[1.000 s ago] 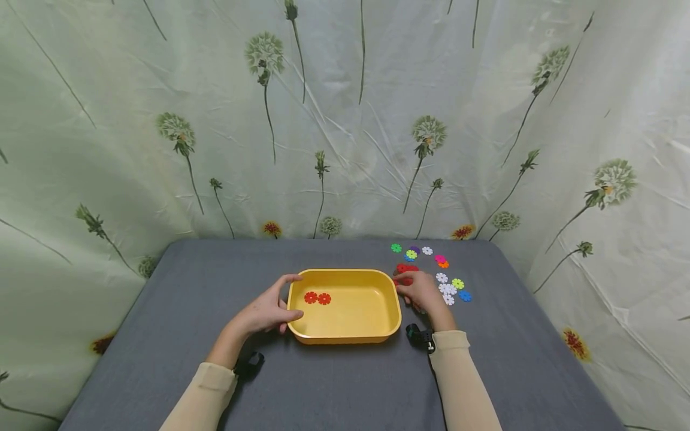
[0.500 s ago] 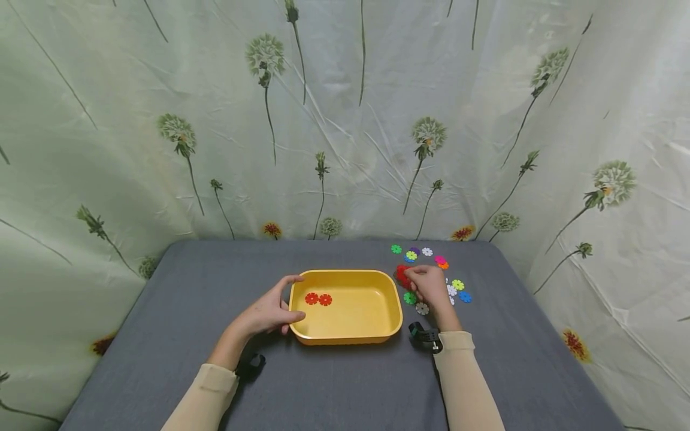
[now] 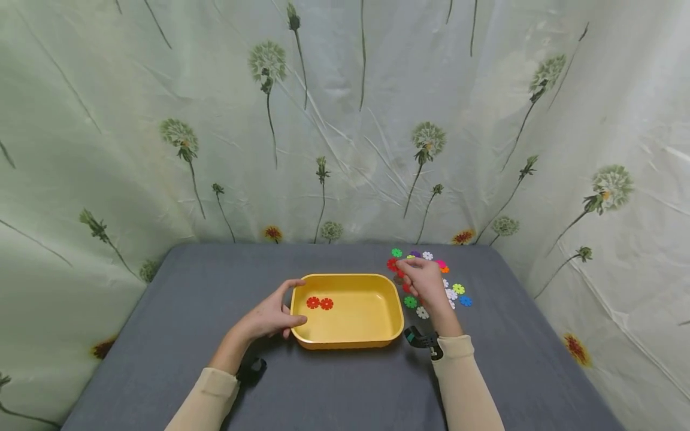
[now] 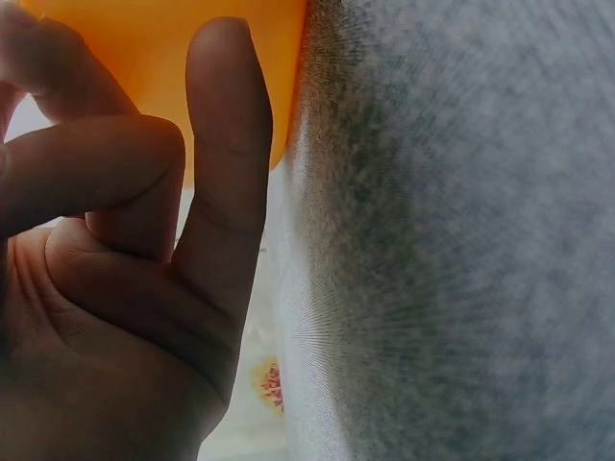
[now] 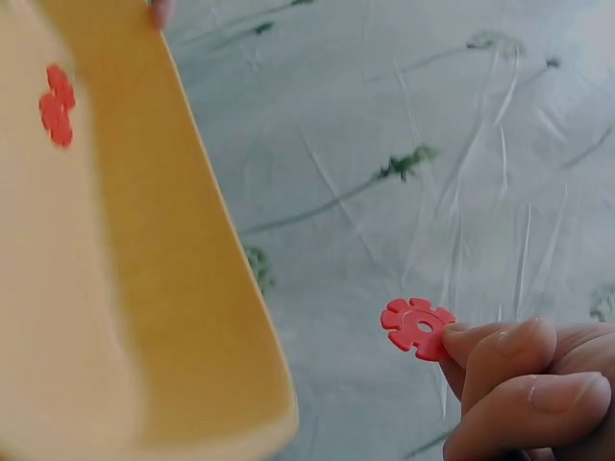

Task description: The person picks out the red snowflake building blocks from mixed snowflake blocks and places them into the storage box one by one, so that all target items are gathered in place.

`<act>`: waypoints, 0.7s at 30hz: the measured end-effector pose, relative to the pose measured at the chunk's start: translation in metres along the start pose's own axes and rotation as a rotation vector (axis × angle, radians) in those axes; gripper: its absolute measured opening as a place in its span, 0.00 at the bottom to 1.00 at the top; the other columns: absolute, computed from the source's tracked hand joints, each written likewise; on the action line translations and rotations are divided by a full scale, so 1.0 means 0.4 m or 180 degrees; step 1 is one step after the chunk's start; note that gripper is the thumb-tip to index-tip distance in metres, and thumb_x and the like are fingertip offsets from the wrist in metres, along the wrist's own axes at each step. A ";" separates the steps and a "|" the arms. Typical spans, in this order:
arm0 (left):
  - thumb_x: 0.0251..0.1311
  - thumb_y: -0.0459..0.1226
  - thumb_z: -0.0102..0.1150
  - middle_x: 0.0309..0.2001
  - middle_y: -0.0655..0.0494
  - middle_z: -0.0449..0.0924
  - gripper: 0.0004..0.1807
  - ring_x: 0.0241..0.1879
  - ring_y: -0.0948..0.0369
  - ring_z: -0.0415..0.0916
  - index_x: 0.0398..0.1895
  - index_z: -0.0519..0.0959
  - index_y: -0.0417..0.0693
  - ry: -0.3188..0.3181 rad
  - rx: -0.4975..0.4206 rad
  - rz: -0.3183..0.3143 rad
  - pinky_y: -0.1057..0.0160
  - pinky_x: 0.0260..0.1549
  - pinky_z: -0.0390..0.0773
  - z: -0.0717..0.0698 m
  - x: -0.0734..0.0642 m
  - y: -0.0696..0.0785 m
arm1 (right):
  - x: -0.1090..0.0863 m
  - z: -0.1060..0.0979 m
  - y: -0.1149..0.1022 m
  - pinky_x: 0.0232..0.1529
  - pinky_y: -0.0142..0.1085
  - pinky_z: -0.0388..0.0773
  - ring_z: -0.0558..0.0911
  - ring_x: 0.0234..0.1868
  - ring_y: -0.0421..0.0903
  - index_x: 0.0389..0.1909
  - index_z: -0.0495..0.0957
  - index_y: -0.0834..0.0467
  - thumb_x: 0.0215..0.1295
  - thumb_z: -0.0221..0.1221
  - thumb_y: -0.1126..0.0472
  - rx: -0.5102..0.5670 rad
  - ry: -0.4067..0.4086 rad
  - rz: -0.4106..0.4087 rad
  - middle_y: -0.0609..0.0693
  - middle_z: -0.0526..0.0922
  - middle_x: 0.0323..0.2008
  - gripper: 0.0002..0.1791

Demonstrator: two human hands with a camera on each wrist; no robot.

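A yellow tray (image 3: 363,314) stands on the table with two red flower-shaped discs (image 3: 320,303) lying side by side inside it, toward the left. My left hand (image 3: 268,315) holds the tray's left end, thumb over the rim and other fingers along the side. Beyond the tray's right end, my right hand (image 3: 427,283) pinches a red flower-shaped disc (image 5: 404,331) by its edge between thumb and fingertip. In the right wrist view that disc is raised, apart from the tray. More red discs (image 3: 406,288) lie below this hand, partly hidden by it.
Several loose flower discs are spread right of the tray, among them a green disc (image 3: 411,302), a white disc (image 3: 427,255), a yellow disc (image 3: 458,288) and a blue disc (image 3: 466,301). A flowered curtain (image 3: 356,179) hangs behind the grey-covered table (image 3: 323,389).
My right hand has picked a red disc from the red cluster and lifted it, uncovering discs below. My left hand stays on the tray, which has not visibly moved on the table.
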State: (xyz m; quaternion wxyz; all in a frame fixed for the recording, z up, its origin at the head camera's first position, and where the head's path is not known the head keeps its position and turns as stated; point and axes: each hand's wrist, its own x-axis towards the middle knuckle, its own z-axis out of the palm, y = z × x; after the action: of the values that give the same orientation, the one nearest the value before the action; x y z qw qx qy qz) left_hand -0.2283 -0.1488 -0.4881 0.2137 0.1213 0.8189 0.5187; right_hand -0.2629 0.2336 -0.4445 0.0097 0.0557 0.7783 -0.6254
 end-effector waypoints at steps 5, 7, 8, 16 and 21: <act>0.64 0.43 0.73 0.16 0.56 0.79 0.49 0.12 0.63 0.63 0.82 0.53 0.57 0.0019 0.0007 0.0021 0.65 0.14 0.64 0.003 -0.003 -0.001 | -0.018 0.036 -0.015 0.16 0.26 0.64 0.63 0.11 0.37 0.55 0.84 0.67 0.75 0.65 0.55 0.0107 -0.0104 -0.0114 0.46 0.73 0.15 0.19; 0.64 0.43 0.73 0.16 0.56 0.79 0.49 0.12 0.63 0.63 0.82 0.53 0.58 0.0023 0.0017 0.0009 0.65 0.14 0.64 0.002 -0.004 -0.002 | -0.026 0.055 -0.022 0.16 0.26 0.63 0.63 0.11 0.37 0.54 0.84 0.68 0.75 0.65 0.57 0.0089 -0.0139 -0.0156 0.46 0.73 0.15 0.19; 0.64 0.43 0.73 0.16 0.56 0.79 0.49 0.12 0.63 0.63 0.82 0.54 0.58 0.0022 0.0018 0.0005 0.65 0.14 0.64 0.002 -0.004 -0.002 | -0.029 0.064 -0.026 0.15 0.26 0.63 0.63 0.11 0.36 0.54 0.84 0.69 0.74 0.65 0.57 0.0086 -0.0153 -0.0172 0.45 0.73 0.15 0.19; 0.63 0.45 0.74 0.17 0.55 0.80 0.49 0.12 0.62 0.64 0.82 0.54 0.59 0.0010 0.0003 0.0000 0.64 0.14 0.65 0.001 0.000 -0.006 | -0.039 0.142 -0.039 0.15 0.26 0.62 0.62 0.10 0.38 0.52 0.85 0.67 0.73 0.66 0.57 0.0288 -0.0355 0.0090 0.45 0.72 0.15 0.17; 0.64 0.45 0.74 0.16 0.56 0.79 0.49 0.12 0.62 0.63 0.82 0.54 0.59 -0.0018 -0.0011 0.0042 0.64 0.14 0.65 0.001 0.004 -0.011 | -0.036 0.183 -0.030 0.14 0.28 0.60 0.61 0.10 0.38 0.51 0.85 0.65 0.73 0.66 0.56 0.0336 -0.0527 0.0220 0.45 0.71 0.15 0.16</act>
State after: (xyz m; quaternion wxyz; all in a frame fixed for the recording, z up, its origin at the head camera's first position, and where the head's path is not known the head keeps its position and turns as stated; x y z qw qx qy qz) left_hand -0.2293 -0.1497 -0.4926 0.2129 0.1277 0.8166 0.5211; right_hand -0.2540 0.1587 -0.4475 0.0926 0.0311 0.7384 -0.6672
